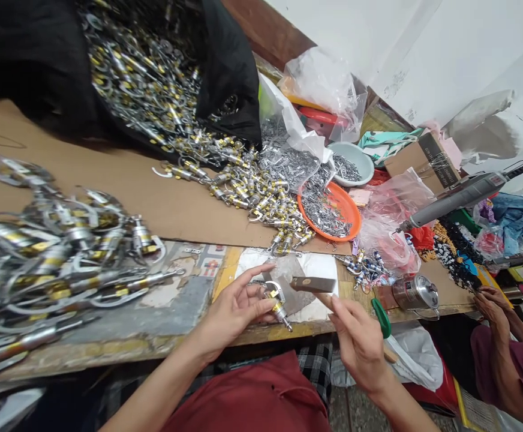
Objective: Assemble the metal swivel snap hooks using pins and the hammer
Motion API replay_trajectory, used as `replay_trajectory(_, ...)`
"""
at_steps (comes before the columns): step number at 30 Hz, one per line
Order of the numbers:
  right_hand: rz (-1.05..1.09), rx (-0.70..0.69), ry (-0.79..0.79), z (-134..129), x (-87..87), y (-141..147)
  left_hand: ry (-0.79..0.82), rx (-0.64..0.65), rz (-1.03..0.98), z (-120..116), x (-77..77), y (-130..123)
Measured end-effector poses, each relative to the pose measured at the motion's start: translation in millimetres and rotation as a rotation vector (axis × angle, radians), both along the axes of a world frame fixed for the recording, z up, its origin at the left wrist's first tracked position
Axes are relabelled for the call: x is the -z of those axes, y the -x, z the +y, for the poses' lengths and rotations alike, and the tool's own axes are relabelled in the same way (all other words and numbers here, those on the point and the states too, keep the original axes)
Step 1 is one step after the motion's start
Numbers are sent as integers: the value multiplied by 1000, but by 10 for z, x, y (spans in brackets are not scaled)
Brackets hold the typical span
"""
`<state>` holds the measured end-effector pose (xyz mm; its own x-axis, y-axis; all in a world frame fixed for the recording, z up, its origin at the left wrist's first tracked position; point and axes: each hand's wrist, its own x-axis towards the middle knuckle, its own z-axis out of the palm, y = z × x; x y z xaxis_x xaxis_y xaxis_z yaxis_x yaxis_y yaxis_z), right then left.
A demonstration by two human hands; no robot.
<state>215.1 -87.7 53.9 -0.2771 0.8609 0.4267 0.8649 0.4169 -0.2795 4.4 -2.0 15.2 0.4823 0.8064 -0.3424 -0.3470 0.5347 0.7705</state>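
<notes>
My left hand [230,312] pinches a small metal fitting [281,311] with a silver curved hook and a yellow-banded barrel, holding it near the table's front edge. My right hand [358,339] is wrapped around the wooden handle of a hammer [313,284]. The hammer's head is just right of the fitting, above a flat grey metal plate [295,267] on white sheeting. Similar fittings [261,198] lie heaped behind my hands, and another heap [77,234] lies at the left.
A black sack [232,72] spills more fittings at the back. An orange tray [355,219] and a pale bowl [364,162] hold small metal pieces. A metal mug [417,294] stands at the right, below a grey tool [459,195]. A co-worker's hands [493,309] are at far right.
</notes>
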Motion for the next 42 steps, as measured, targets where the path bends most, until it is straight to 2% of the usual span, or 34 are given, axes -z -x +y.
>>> replay_trajectory(5,-168,6,108,27,-30,31,12,1,20,19,23,-3)
replay_trajectory(8,-105,10,-7,26,-25,42,4,4,11,12,18,-2)
replay_trajectory(10,-95,-5,-17,20,-5,54,-2,-3,5,2,-1,-1)
replay_trajectory(13,-93,-8,125,60,48,27,0,-12,3,-5,-32,-4)
replay_trajectory(18,183,216,203,356,246,-288,1,-11,81,9,-35,-1)
replay_trajectory(21,233,294,345,526,412,-489,-40,11,195,22,-4,18)
replay_trajectory(24,133,267,442,698,482,-562,-176,7,325,44,51,39)
replay_trajectory(26,38,277,371,904,443,-580,-350,-37,415,58,95,46)
replay_trajectory(28,-13,335,259,1208,366,-623,-559,-116,480,66,133,44)
replay_trajectory(30,-27,393,219,1554,299,-695,-744,-199,510,62,154,35)
replay_trajectory(34,-65,419,267,2058,308,-788,-936,-286,500,38,145,11)
replay_trajectory(38,-57,436,261,2152,396,-763,-970,-300,443,34,139,-3)
replay_trajectory(42,29,488,154,2091,351,-765,-997,-329,417,40,146,-4)
